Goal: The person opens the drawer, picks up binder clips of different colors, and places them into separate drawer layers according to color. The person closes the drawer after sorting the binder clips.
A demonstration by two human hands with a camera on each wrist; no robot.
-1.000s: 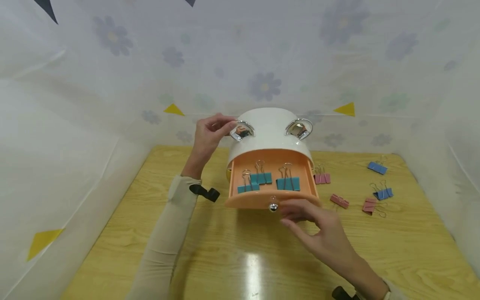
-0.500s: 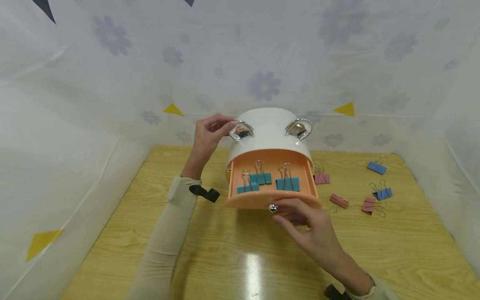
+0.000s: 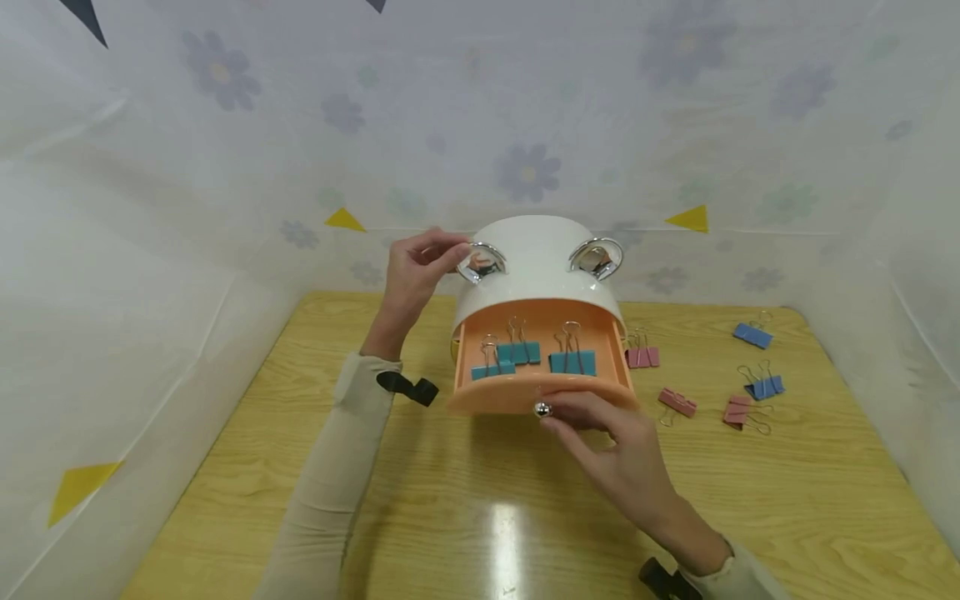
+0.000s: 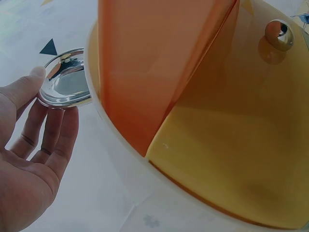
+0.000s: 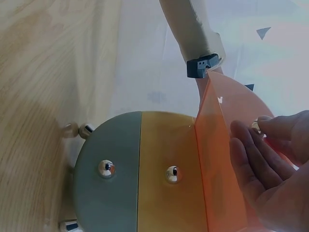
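A white cabinet [image 3: 536,250] with two chrome handles on top stands at the back of the table. Its orange drawer [image 3: 517,398] is pulled out and holds three teal binder clips [image 3: 573,362]. My left hand [image 3: 423,262] pinches the left chrome handle [image 3: 482,262] between thumb and fingers; the left wrist view shows that handle [image 4: 65,84] and hand [image 4: 38,140] up close. My right hand [image 3: 592,429] lies with straight fingers against the drawer front, thumb by the silver knob [image 3: 542,409]. The right wrist view shows my right hand [image 5: 270,164] under the orange drawer [image 5: 217,159].
Three pink clips [image 3: 678,402] and two blue clips [image 3: 765,387] lie on the wooden table [image 3: 450,500] to the cabinet's right. Below the orange drawer sit a yellow drawer [image 5: 166,145] and a grey one [image 5: 106,193], both closed. Flowered white sheets wall in the table.
My right hand has moved left and forward onto the drawer front by the knob. The orange drawer has slid a little way into the cabinet. My left hand has stayed on the handle.
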